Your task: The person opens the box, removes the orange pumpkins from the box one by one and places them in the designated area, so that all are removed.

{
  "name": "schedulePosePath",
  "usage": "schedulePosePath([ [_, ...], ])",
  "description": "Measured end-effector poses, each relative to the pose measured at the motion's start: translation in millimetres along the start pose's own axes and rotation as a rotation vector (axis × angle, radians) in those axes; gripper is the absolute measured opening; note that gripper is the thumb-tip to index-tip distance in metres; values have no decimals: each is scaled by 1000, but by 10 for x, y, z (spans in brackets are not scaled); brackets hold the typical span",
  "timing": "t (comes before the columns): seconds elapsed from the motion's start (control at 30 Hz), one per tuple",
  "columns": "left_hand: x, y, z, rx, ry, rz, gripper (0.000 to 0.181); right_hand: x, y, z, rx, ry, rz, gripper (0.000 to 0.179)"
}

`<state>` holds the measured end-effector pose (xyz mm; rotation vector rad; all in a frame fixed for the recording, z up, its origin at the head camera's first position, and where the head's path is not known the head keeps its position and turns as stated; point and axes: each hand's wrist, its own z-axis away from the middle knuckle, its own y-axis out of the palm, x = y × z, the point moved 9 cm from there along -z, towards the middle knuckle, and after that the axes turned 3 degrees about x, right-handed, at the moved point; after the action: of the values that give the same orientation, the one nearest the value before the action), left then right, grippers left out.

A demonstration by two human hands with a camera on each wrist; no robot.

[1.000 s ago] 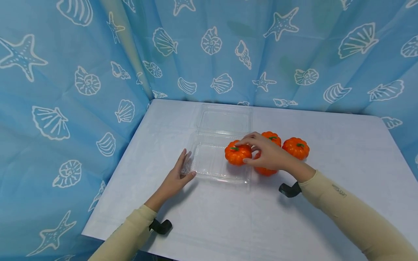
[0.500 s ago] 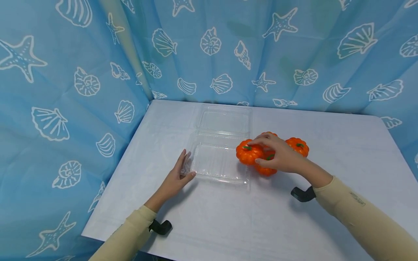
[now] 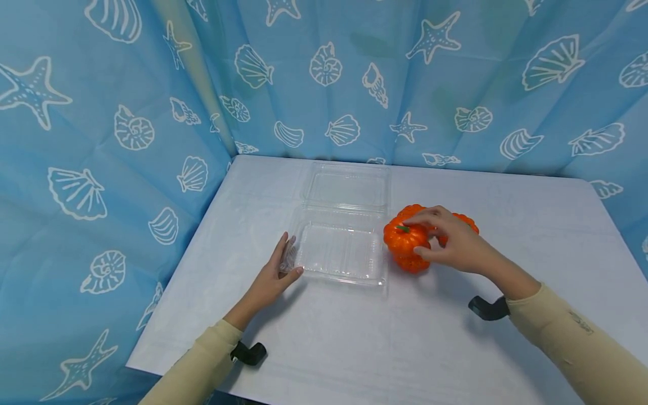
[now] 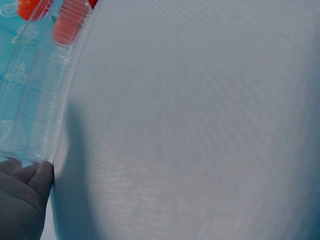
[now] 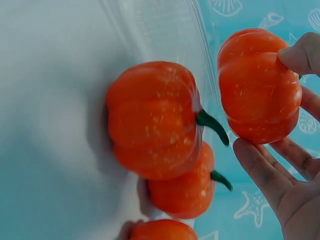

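Observation:
My right hand pinches a small orange pumpkin with a green stem between thumb and fingers. In the right wrist view it is held up off the table. Beneath and behind it are three more pumpkins: a near one, a second and a third, partly hidden by the hand in the head view. To their left lies a clear plastic clamshell box, its lid laid back flat. My left hand touches the box's left end, fingers fairly straight and thumb at the front corner.
The box stands on a white-covered table. A blue curtain printed with shells and starfish hangs along the back and left side. Each wrist wears a black camera mount, seen at the left wrist and right wrist.
My right hand has carried the pumpkin rightward from above the box to over the other pumpkins, beyond the box's right edge. The left hand and the box have stayed in place.

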<state>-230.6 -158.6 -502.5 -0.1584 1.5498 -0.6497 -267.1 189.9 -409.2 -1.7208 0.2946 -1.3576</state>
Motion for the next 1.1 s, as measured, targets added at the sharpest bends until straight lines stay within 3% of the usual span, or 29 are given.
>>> schedulePosePath([
  [0.43,-25,1,1,9,2,11,92,-285,-260,371,-167,25,6,51],
  [0.8,-7,-1,13,6,4,3,91,-509,-305,668,-209,55,-17,51],
  [1.1,-11,-1,13,6,2,6,92,-784,-165,856,-188,99,-31,48],
])
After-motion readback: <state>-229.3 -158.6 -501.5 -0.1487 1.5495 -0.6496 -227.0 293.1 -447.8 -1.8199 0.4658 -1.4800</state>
